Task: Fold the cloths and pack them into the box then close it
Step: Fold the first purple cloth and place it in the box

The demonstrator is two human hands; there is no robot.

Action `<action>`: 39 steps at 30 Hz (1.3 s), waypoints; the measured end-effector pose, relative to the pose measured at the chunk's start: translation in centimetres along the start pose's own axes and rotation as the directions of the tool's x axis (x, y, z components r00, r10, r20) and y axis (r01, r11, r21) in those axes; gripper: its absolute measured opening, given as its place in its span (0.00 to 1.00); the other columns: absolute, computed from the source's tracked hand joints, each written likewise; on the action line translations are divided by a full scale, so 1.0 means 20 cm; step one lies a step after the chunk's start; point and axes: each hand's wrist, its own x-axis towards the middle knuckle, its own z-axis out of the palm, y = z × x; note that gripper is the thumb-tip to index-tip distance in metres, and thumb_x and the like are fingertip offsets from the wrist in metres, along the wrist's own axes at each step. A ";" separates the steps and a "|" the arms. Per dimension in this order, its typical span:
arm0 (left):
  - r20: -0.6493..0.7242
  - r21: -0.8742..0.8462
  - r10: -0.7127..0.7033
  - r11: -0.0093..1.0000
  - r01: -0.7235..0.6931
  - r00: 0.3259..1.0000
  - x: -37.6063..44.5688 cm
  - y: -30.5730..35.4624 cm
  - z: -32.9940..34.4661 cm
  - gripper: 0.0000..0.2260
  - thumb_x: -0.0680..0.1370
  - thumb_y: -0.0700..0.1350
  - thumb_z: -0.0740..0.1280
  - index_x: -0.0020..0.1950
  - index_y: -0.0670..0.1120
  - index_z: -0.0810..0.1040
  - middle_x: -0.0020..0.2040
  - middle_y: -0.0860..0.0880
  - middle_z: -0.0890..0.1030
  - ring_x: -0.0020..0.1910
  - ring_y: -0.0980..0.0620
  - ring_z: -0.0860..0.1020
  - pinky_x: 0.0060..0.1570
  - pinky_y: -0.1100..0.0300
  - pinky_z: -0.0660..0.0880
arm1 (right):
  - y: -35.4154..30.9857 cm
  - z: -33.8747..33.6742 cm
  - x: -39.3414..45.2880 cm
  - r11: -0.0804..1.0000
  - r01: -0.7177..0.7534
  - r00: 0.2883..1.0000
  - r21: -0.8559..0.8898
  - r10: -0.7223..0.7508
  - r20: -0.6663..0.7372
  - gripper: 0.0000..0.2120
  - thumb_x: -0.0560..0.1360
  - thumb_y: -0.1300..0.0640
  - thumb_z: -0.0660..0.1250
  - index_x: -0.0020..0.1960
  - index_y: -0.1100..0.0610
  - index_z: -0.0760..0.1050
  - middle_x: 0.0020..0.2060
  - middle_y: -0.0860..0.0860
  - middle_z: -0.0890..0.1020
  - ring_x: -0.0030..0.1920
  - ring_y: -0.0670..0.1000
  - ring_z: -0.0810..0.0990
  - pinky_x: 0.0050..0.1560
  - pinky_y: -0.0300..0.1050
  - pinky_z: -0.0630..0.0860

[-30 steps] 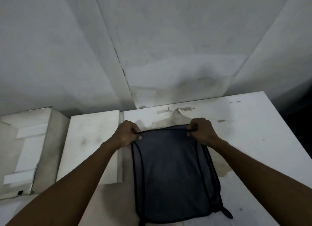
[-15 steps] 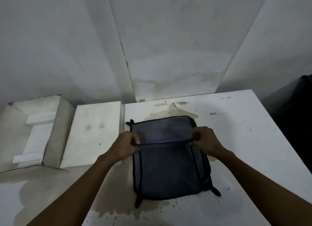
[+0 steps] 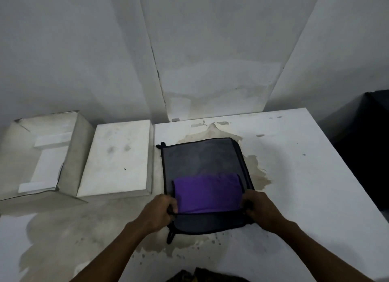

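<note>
A grey cloth (image 3: 200, 157) with black edging lies flat on the white table (image 3: 294, 176). Its purple underside (image 3: 207, 194) shows where the top layer is turned back toward me. My left hand (image 3: 157, 212) pinches the left end of that folded edge, and my right hand (image 3: 260, 208) pinches the right end, both low over the cloth's near part. An open white box (image 3: 40, 155) sits at the far left, with its white lid (image 3: 117, 159) lying flat beside it, just left of the cloth.
A stained white wall (image 3: 189, 50) rises right behind the table. A dark object (image 3: 370, 147) stands off the table's right edge. A dark patterned thing (image 3: 195, 276) peeks in at the bottom edge. Brown stains mark the tabletop around the cloth.
Both hands have drawn the cloth's far edge toward me, from the far side to the near side, turning the layer over and exposing its purple underside.
</note>
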 end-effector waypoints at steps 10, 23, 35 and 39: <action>0.019 0.127 0.016 0.992 -0.018 1.000 -0.10 -0.04 0.15 0.08 0.69 0.37 0.70 0.45 0.47 0.83 0.44 0.56 0.75 0.48 0.58 0.70 0.38 0.74 0.63 | 0.04 0.11 -0.12 0.987 0.062 0.996 -0.147 -0.051 0.076 0.07 0.66 0.66 0.72 0.37 0.55 0.81 0.42 0.50 0.80 0.43 0.48 0.77 0.38 0.26 0.62; -0.105 0.139 -0.047 0.988 0.062 0.993 0.01 0.08 -0.03 0.07 0.76 0.43 0.64 0.41 0.45 0.81 0.37 0.51 0.81 0.34 0.56 0.77 0.31 0.67 0.68 | -0.05 0.02 0.06 0.984 -0.162 0.972 0.076 0.173 -0.158 0.03 0.72 0.62 0.67 0.42 0.56 0.79 0.39 0.48 0.78 0.39 0.47 0.77 0.38 0.34 0.70; -0.154 0.081 -0.180 0.978 0.194 0.971 0.26 0.00 -0.09 0.05 0.75 0.40 0.68 0.48 0.42 0.79 0.50 0.44 0.75 0.50 0.47 0.75 0.46 0.59 0.72 | 0.02 -0.04 0.38 0.955 -0.284 0.956 0.088 0.289 -0.055 0.05 0.70 0.57 0.73 0.42 0.57 0.79 0.42 0.53 0.78 0.42 0.50 0.76 0.41 0.39 0.72; -0.229 -0.164 -0.307 0.948 0.274 0.924 0.22 -0.02 -0.12 0.03 0.73 0.37 0.70 0.41 0.43 0.77 0.40 0.46 0.79 0.41 0.50 0.77 0.34 0.66 0.68 | 0.04 -0.09 0.39 0.854 -0.409 0.894 0.321 0.445 -0.045 0.06 0.68 0.60 0.75 0.37 0.59 0.78 0.34 0.52 0.81 0.37 0.48 0.78 0.35 0.36 0.71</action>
